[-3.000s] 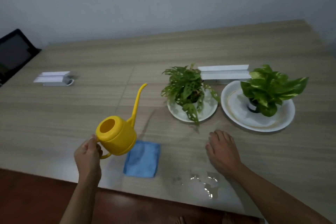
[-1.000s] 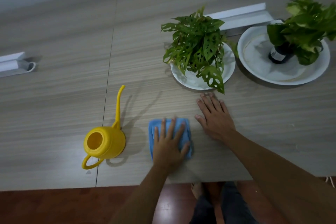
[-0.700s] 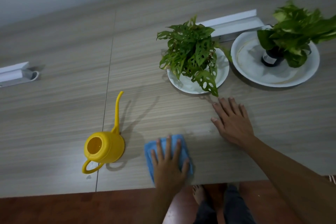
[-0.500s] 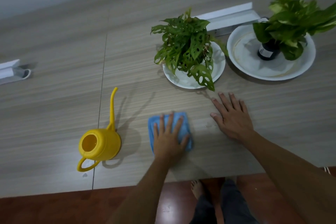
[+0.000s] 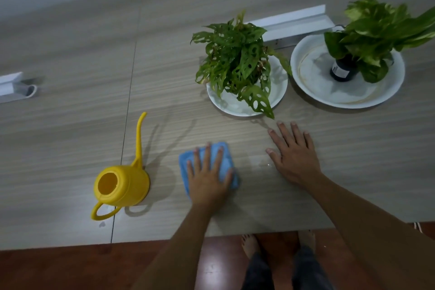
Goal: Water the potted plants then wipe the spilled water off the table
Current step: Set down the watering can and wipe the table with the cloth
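While left hand (image 5: 208,178) presses blue cloth (image 5: 224,162) flat, right hand (image 5: 293,155) rests open on table (image 5: 70,148).

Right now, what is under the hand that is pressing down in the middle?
A folded light-blue cloth lies flat under the left hand, on the pale wood-grain table. Its edges show around the fingers. Whether water remains beneath the cloth cannot be seen.
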A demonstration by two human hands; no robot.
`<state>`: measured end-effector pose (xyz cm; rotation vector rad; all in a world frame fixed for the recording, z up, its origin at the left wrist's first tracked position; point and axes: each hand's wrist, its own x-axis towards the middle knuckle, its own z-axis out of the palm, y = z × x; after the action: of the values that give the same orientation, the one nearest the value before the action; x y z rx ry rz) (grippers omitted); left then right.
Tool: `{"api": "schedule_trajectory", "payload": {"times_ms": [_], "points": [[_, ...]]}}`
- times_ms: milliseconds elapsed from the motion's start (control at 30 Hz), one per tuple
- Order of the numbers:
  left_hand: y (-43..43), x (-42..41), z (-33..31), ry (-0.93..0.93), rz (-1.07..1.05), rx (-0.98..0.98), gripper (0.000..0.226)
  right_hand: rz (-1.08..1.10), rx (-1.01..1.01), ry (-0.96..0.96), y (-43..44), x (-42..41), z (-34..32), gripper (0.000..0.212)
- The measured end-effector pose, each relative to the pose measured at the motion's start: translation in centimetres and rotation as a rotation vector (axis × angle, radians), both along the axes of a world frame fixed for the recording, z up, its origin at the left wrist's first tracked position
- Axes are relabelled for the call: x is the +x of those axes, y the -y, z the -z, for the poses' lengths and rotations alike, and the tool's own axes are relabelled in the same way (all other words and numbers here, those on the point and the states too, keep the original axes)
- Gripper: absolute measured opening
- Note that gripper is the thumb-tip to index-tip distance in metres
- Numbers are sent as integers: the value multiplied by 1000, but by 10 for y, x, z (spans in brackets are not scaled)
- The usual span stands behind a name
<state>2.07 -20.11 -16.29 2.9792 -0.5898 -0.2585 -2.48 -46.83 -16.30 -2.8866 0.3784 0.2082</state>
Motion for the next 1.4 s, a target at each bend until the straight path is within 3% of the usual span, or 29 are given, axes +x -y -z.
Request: {"api": "schedule_trajectory", "payload": {"times_ms": [133, 233, 367, 467, 600, 733, 867, 967, 1067, 1167, 1300, 1400], "points": [[-7, -51, -1, 42, -206, 13, 71, 4, 12, 47, 1, -2, 1, 64], [40, -89, -3, -33, -79, -32, 74, 7, 27, 54, 1, -1, 1, 64], [63, -38, -4, -45, 91, -28, 72, -10, 38, 41, 4, -1, 2, 65], [32, -14, -2, 14, -131, -19, 69, -40, 70, 35, 9, -2, -1, 67], [26, -71, -4, 27, -252, 7, 69, -49, 97, 10, 33, -8, -9, 65], [83, -102, -4, -19, -80, -14, 70, -22, 81, -3, 67, -18, -12, 65], [97, -50, -3, -29, 39, 12, 72, -23, 30, -29, 90, -28, -8, 65], [69, -41, -2, 14, -155, 10, 70, -37, 35, -27, 99, -34, -4, 64], [72, -83, -4, 18, -268, 12, 69, -31, 31, 16, 100, -35, -2, 63], [111, -109, -4, -27, -154, -12, 70, -39, 8, 45, 99, -36, 2, 63], [141, -66, -6, -46, 73, -6, 71, -38, 3, 109, 99, -35, 6, 62], [119, -43, -4, -21, -10, -7, 70, -33, 5, 129, 98, -35, 6, 61]]}}
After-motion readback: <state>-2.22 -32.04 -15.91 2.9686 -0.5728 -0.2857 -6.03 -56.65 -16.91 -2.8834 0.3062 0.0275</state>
